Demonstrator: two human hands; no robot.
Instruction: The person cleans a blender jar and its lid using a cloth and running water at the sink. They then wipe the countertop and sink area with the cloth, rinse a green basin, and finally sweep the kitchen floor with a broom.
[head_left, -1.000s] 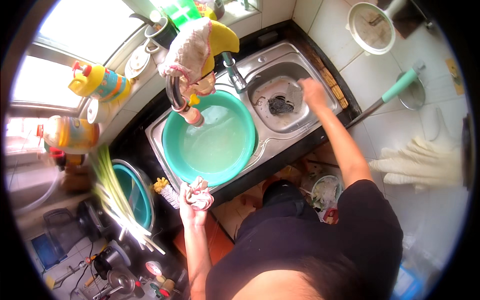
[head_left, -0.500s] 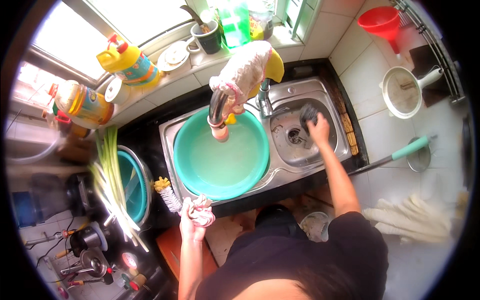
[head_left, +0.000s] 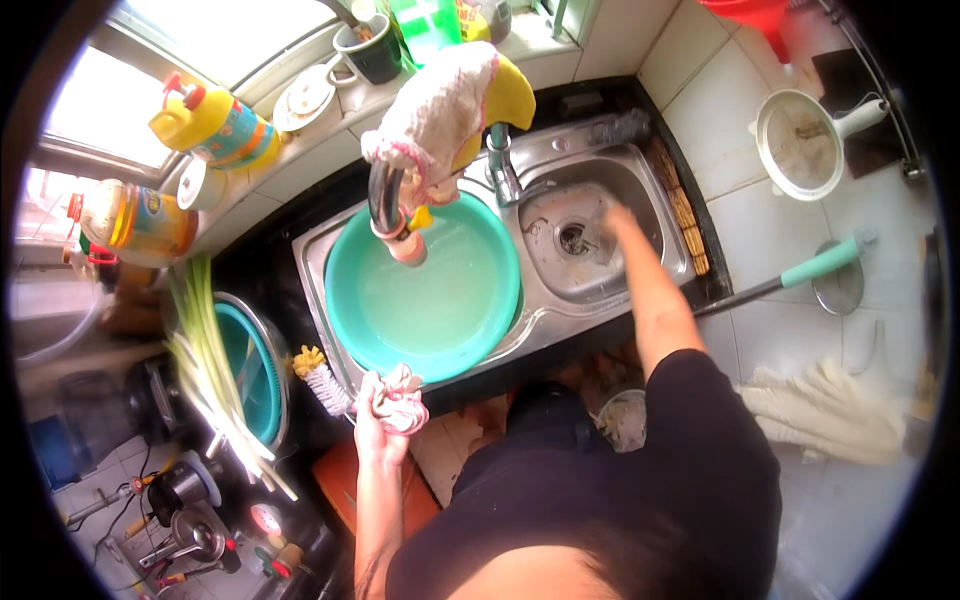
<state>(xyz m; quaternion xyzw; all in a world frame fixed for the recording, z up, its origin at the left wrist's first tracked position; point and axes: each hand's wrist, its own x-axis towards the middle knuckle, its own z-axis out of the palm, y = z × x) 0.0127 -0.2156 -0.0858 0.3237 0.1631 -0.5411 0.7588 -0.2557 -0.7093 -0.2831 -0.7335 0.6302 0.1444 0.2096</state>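
My left hand (head_left: 375,430) is closed around a crumpled pink-and-white cloth (head_left: 402,402), held at the near edge of the counter. My right hand (head_left: 612,222) is over the right sink bowl (head_left: 545,275), near its drain (head_left: 573,238). Motion smears its fingers, so its grip does not show. A dark grey scouring pad (head_left: 628,126) lies at the back right corner of the steel sink. In the left bowl sits a round teal basin (head_left: 338,300) of cloudy water. A faucet (head_left: 384,195) reaches over it, draped with a whitish cloth (head_left: 435,115).
Left of the basin stand a bristle brush (head_left: 325,388) and long green stalks (head_left: 200,350) across a teal colander (head_left: 262,390). Bottles, including a yellow jug (head_left: 215,125), line the windowsill. A strainer (head_left: 800,145) hangs on the right wall. A small bin (head_left: 625,420) is below the counter.
My right hand has let go of the scouring pad, which now lies at the sink's back corner. The view has shifted slightly. My left hand still grips the cloth.
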